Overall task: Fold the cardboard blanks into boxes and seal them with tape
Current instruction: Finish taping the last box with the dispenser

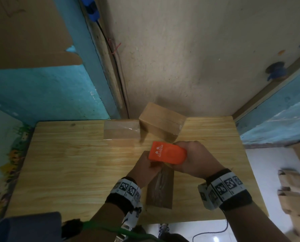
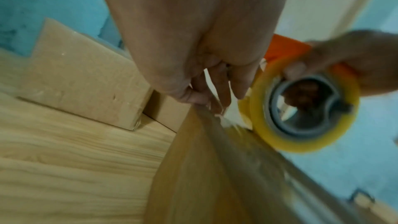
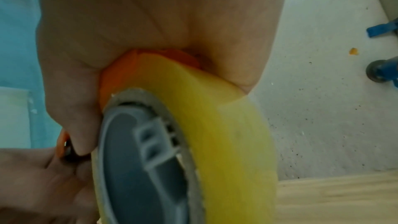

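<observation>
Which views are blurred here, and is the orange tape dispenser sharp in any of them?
Head view: orange plastic tape dispenser fairly sharp, dim light, edges bowed by the wide lens. Left wrist view: yellow tape roll and brown cardboard box smeared. Right wrist view: roll too close, soft throughout.

The light wooden bench point(image 1: 58, 163) carries two taped boxes point(image 1: 160, 124) touching at its far edge and another box point(image 1: 160, 191) nearer.
</observation>
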`<control>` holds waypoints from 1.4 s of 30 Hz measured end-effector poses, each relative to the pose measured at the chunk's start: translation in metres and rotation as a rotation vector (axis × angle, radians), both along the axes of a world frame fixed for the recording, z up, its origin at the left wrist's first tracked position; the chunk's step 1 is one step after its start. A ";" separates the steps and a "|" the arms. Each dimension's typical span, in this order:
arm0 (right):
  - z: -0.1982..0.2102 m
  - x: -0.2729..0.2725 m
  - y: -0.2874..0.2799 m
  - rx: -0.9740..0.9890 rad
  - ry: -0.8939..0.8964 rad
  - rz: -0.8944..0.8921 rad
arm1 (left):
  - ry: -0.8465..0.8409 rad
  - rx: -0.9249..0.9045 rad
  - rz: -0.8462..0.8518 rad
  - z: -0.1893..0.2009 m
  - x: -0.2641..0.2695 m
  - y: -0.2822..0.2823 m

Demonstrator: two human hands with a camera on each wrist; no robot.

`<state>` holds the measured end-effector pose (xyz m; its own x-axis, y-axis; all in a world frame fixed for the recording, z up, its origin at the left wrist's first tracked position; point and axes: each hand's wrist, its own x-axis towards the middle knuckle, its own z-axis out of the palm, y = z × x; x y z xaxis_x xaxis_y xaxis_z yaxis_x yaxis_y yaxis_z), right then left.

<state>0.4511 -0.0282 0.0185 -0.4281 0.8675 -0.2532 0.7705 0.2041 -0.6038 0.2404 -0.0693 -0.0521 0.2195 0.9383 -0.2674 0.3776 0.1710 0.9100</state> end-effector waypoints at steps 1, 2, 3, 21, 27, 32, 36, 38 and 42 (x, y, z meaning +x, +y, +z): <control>0.001 -0.001 0.001 -0.002 -0.005 -0.002 | 0.046 0.034 -0.047 -0.001 0.001 -0.002; 0.001 -0.001 0.002 -0.005 -0.009 -0.009 | 0.080 0.075 -0.093 -0.003 0.001 -0.004; 0.002 -0.002 0.003 -0.008 -0.017 -0.013 | 0.128 0.097 -0.127 -0.007 0.000 -0.006; 0.015 -0.026 -0.001 -0.044 -0.175 0.041 | 0.501 -0.004 -0.136 -0.040 -0.022 -0.030; 0.016 -0.023 -0.004 -0.024 -0.127 0.003 | 0.299 -0.123 -0.012 -0.040 -0.020 -0.031; 0.015 -0.021 -0.006 -0.011 -0.120 0.012 | 0.175 -0.139 0.052 -0.033 -0.020 -0.033; 0.015 -0.025 -0.006 0.005 -0.145 0.032 | 0.111 -0.158 0.101 -0.043 -0.017 -0.032; 0.017 -0.026 -0.007 0.010 -0.148 0.031 | 0.100 -0.137 0.101 -0.045 -0.016 -0.032; 0.019 -0.027 -0.008 0.013 -0.134 0.038 | 0.044 -0.084 0.156 -0.038 -0.017 -0.030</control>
